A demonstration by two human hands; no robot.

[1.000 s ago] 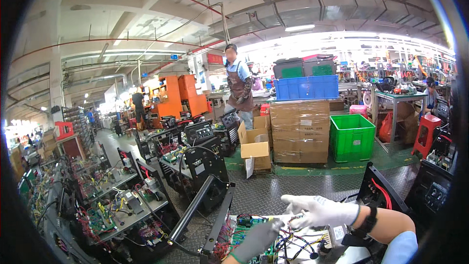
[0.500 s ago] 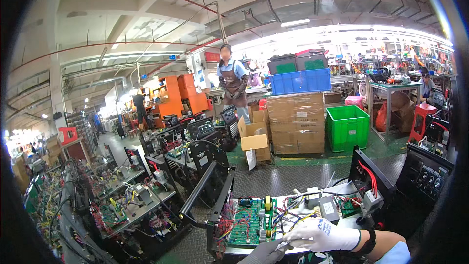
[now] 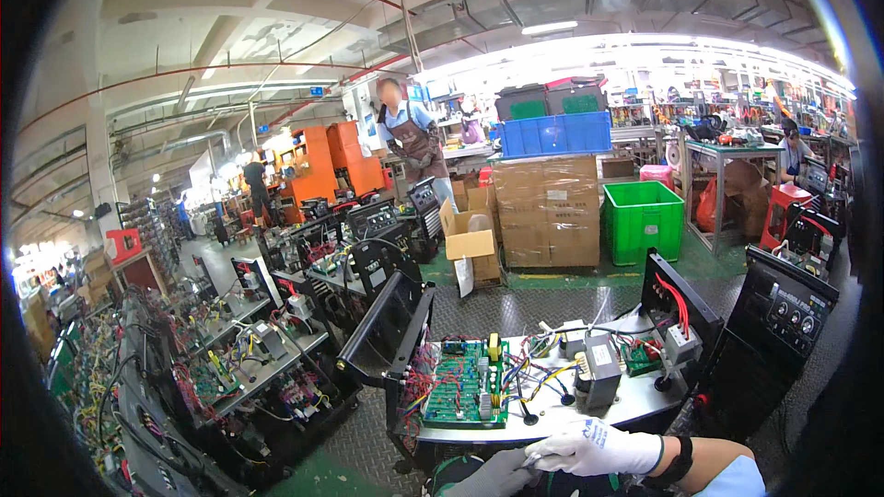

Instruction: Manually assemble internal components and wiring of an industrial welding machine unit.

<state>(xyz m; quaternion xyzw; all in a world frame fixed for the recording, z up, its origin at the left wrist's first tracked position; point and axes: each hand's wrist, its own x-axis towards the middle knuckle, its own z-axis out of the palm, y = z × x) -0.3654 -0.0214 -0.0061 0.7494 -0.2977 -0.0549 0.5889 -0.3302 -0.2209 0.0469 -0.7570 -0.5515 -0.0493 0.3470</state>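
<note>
My right hand (image 3: 594, 449), in a white glove with a dark band at the wrist, is closed with its fingertips pinched together. They meet my left hand (image 3: 495, 475), in a grey glove, also closed, low at the near edge of an opened machine. Whatever lies between the fingers is too small to make out. Just beyond the hands is the machine's metal base plate (image 3: 543, 423). It carries a green circuit board (image 3: 465, 391) on the left, a grey transformer (image 3: 600, 373) in the middle and bundles of coloured wires.
A black handled panel (image 3: 391, 327) rises at the machine's left, a black end panel (image 3: 681, 299) at its right. More opened machines (image 3: 244, 377) crowd the left. Beyond stand a green bin (image 3: 643, 225), stacked cartons (image 3: 545, 212) and a person in a brown apron (image 3: 416, 143).
My hands have drawn back from over the base plate to its near edge, uncovering the transformer and wires. The view has shifted slightly. The person in the apron now leans more.
</note>
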